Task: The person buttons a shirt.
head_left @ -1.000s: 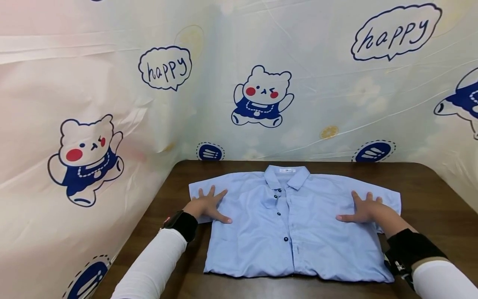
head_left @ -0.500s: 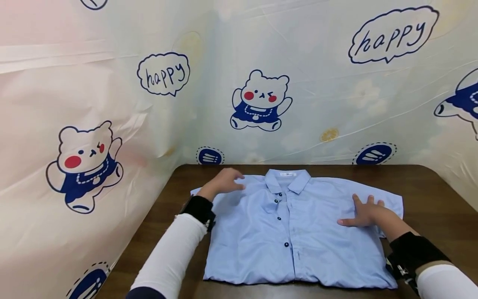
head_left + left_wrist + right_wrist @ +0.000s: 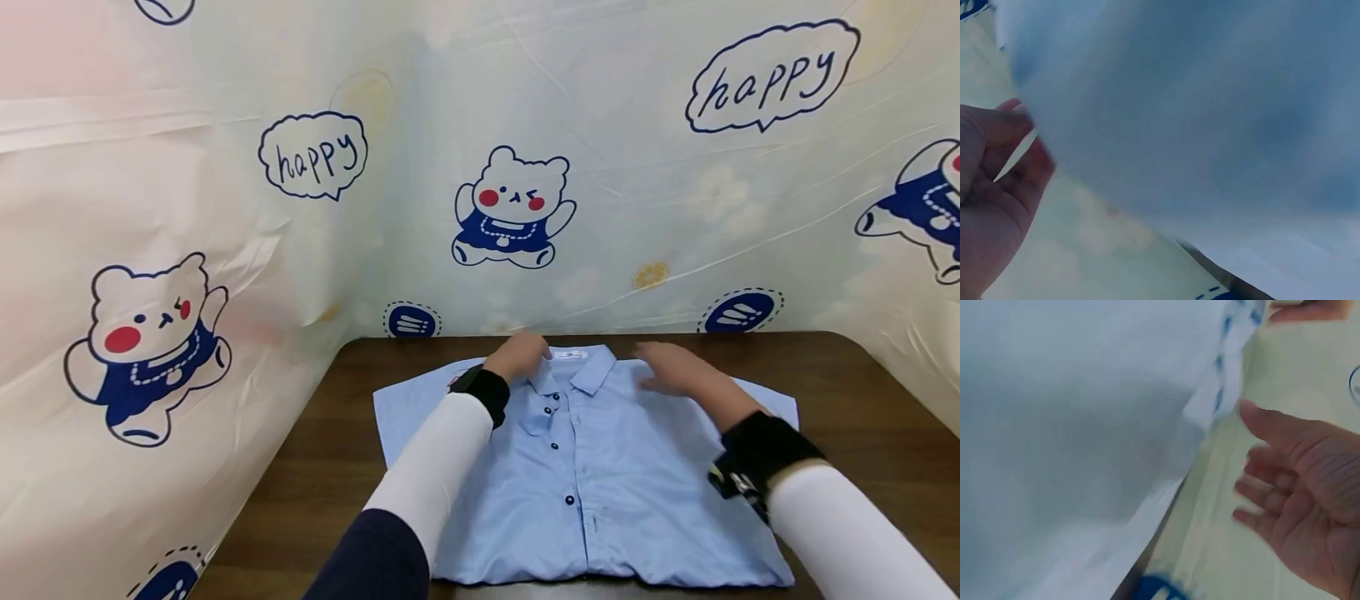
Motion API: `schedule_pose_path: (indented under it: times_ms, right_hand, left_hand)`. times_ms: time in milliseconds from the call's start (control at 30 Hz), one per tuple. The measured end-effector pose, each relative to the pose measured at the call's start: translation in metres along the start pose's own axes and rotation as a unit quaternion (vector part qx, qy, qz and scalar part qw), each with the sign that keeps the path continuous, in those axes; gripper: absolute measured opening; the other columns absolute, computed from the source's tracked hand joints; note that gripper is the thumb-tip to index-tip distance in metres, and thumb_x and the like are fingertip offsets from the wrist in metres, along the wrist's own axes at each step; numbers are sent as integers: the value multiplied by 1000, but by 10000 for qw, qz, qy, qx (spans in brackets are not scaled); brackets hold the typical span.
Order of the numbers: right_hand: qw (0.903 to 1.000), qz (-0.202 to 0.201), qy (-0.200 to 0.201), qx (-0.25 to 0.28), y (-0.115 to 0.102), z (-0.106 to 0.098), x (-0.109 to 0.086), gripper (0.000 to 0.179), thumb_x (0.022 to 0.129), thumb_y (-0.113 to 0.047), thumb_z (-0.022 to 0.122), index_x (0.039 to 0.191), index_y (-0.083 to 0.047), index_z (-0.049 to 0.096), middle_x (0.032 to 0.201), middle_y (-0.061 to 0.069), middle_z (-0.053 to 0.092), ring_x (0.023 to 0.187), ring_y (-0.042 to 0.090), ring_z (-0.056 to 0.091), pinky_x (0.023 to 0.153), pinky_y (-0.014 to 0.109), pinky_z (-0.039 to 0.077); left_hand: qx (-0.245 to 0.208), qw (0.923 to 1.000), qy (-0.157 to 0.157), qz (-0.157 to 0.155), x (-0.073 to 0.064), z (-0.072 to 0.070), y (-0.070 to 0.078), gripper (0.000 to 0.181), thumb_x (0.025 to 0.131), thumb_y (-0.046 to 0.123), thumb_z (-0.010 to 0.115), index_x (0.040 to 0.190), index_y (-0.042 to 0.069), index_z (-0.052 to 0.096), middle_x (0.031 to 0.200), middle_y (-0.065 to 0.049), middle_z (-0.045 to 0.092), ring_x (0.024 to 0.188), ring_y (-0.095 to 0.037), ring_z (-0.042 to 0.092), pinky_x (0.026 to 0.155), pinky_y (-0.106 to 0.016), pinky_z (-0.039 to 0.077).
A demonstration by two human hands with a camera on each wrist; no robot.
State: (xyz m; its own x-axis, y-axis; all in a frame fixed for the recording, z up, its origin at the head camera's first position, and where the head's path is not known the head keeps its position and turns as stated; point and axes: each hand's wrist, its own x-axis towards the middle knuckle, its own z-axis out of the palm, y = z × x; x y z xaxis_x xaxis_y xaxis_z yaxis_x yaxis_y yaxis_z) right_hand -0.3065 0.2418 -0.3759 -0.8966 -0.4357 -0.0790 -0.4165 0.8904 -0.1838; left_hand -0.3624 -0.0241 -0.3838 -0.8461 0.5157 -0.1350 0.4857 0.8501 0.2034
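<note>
A light blue short-sleeved shirt (image 3: 637,492) lies front up on the table, its collar (image 3: 592,372) at the far side and dark buttons down the middle. My left hand (image 3: 517,357) is at the left side of the collar. In the left wrist view, the thumb and fingers of my left hand (image 3: 997,181) converge at the blurred fabric edge, which hides their tips; I cannot tell whether they pinch it. Over the shirt's right shoulder is my right hand (image 3: 671,368). The right wrist view shows my right hand (image 3: 1304,494) with fingers apart, thumb tip right by the fabric edge.
The dark brown wooden table (image 3: 855,408) has rounded far corners. Behind it and to the left hangs a pale sheet (image 3: 420,208) printed with bears and "happy" bubbles. Black bands (image 3: 768,450) with cameras circle both wrists.
My left hand has moved from the left sleeve to the collar. My right hand has left its spread position on the shirt's right side and moved up and inward. The shirt lies almost unchanged.
</note>
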Motion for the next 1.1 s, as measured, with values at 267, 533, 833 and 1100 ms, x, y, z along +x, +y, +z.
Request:
schedule_pose_path:
  times_ms: [267,533,833,1100]
  right_hand:
    - [9986,-436,41,-287,-41,15,74,28,88,8,60,114,3,68,112,18,67,108,36,61,93,47,48]
    - [9934,-677,286,-882,-35,18,91,10,84,3,66,86,-6,72,80,5,65,73,23,57,71,39,50]
    - [9929,116,925,-741,-28,19,96,8,86,4,64,87,-2,68,83,11,65,78,28,59,76,42,51]
    - [9928,577,1041,-149,-27,39,104,8,88,4,59,93,5,65,91,18,60,87,33,59,80,46,50]
  left_hand:
    - [1849,9790,462,719,21,16,6,21,96,8,59,80,17,70,77,3,62,81,-14,54,75,-28,41]
    - [1866,9760,1016,475,25,3,5,21,94,9,62,80,17,74,79,3,67,78,-13,58,73,-28,47]
    - [714,9739,1996,-805,25,11,-6,21,96,4,56,82,9,71,85,-6,69,79,-20,65,69,-32,53]
    - [193,9623,2336,-1376,23,24,-4,20,97,-1,54,86,3,71,86,-14,68,82,-26,65,71,-34,53]
